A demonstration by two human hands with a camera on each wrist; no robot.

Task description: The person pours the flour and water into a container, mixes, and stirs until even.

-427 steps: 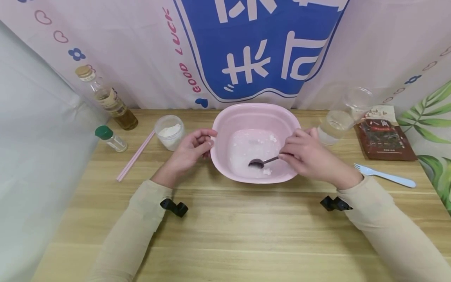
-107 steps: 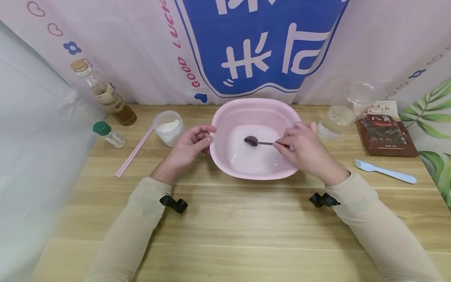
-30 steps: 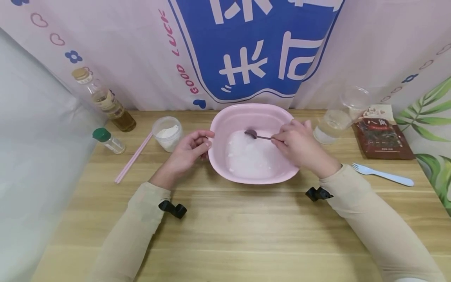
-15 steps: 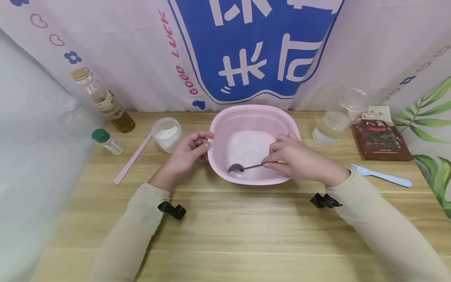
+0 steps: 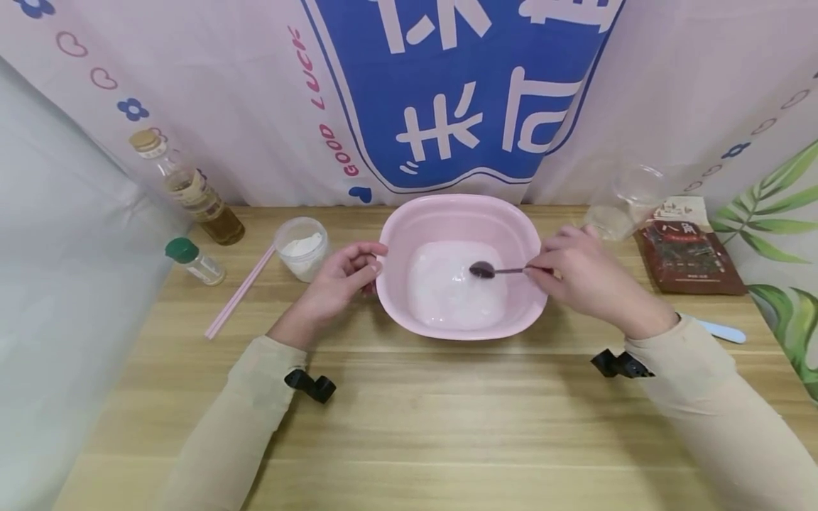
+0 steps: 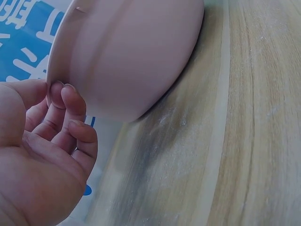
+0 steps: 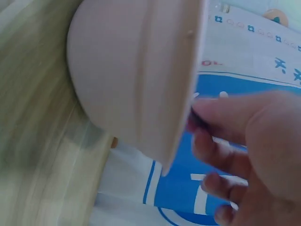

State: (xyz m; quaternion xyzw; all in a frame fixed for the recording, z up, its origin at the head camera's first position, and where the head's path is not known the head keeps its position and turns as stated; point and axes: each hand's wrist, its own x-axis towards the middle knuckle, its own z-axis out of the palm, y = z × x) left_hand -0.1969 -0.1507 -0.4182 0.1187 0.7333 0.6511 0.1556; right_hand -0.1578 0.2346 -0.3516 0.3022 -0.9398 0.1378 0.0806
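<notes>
A pink basin [image 5: 460, 210] stands mid-table and holds a cloudy white liquid [image 5: 447, 294]. My right hand [image 5: 542, 270] is at the basin's right rim and pinches the handle of a small dark spoon [image 5: 483, 270], whose bowl hangs over the liquid's right half. My left hand [image 5: 369, 265] grips the basin's left rim, thumb on top and fingers curled against the outer wall. In the left wrist view the fingertips [image 6: 66, 96] touch the basin [image 6: 131, 52] just under its rim. In the right wrist view the right hand [image 7: 244, 136] reaches over the basin [image 7: 131, 70]; the spoon barely shows.
At the left stand an oil bottle [image 5: 192, 193], a green-capped shaker [image 5: 192, 260], a cup of white powder [image 5: 302, 248] and pink sticks [image 5: 239, 292]. At the right are clear cups [image 5: 623, 202], a brown packet [image 5: 690, 252] and a blue fork [image 5: 722, 331], half hidden.
The spoon has swept from the basin's near-left corner to its right middle, and my right hand moved right and back with it. The lumps seen earlier are gone. My left hand stayed.
</notes>
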